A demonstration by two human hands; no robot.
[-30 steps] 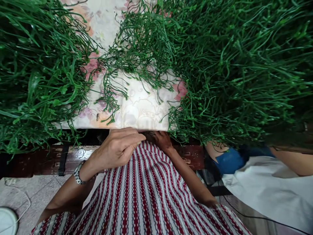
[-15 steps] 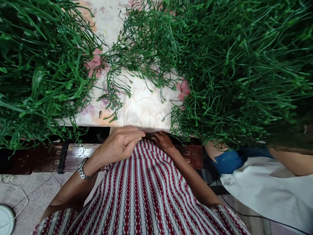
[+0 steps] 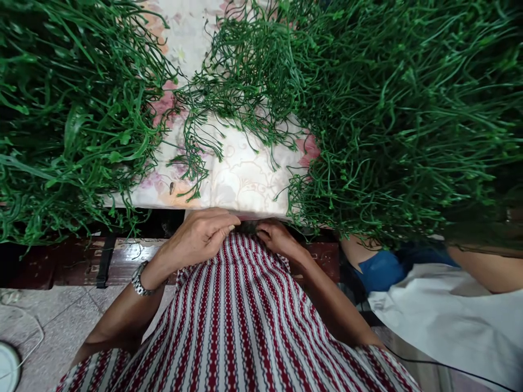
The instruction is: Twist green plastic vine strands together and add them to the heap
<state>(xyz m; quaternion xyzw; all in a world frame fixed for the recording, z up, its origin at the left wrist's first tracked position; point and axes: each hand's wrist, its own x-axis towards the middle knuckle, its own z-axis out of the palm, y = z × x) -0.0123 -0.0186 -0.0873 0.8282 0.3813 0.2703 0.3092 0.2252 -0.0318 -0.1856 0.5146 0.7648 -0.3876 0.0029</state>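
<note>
Green stringy stems (image 3: pixel 392 125) sit in big heaps on both sides of the flowery desk (image 3: pixel 245 177) in the head view, with a thinner bunch between. Left hand (image 3: pixel 200 234) is pinched closed by the near edge (silver watch (image 3: pixel 141 280) on that wrist), right hand (image 3: pixel 280 239) is curled near it, can't tell how closed or whether either grips anything.

Dim edges, bright centre, wide-angle stretching
</note>
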